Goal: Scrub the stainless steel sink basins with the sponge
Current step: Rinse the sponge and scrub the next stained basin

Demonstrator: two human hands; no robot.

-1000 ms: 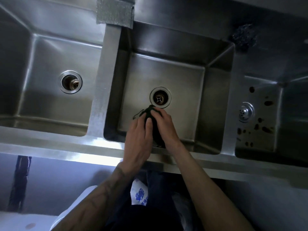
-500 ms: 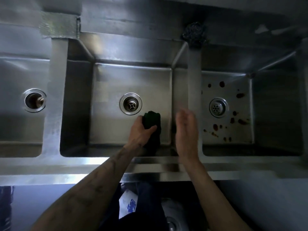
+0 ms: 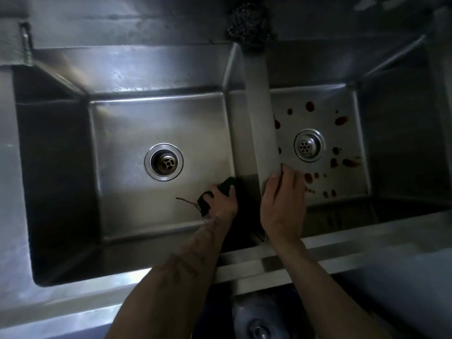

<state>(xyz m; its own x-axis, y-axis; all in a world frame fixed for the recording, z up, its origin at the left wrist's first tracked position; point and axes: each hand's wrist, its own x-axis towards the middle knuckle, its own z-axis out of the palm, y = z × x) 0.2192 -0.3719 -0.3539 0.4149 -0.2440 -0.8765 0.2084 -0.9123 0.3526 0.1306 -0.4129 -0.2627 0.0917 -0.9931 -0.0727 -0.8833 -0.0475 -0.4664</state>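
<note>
— Right hand (image 3: 283, 206) has dropped onto the near end of the divider (image 3: 259, 118); a moment ago it hovered flat above it. Now the thumb lies on top and the fingers hook over the edge facing the right basin, as if bracing.

— And the left hand (image 3: 223, 204)?

— It slid from beside the drain (image 3: 163, 161) toward the divider, low in the middle basin (image 3: 146, 113). Its fingers are wrapped round the sponge (image 3: 227, 185), pressing it to the floor at the foot of the divider's wall.

— Which way does the sponge lie?

— Slantwise, from what shows. The long axis runs from the near side up toward the divider, with the far tip pointing at it. Much of it is lost under the hand and in shadow, so I wouldn't swear to it. A frayed thread (image 3: 187, 201) trails from the end away from the divider.

— How far along, would you say?

— Partway at best. On this side of the divider the floor looks free of marks, though I can't vouch for the walls in this light. Beyond the divider, the right basin (image 3: 318, 113) is dotted with reddish-brown spots (image 3: 310, 106) round its strainer (image 3: 309, 144). That one looks untouched, so it's all left to do.

— What's the dark clump at the divider's far end?

— Looks like a wire scourer (image 3: 249, 20).
</note>
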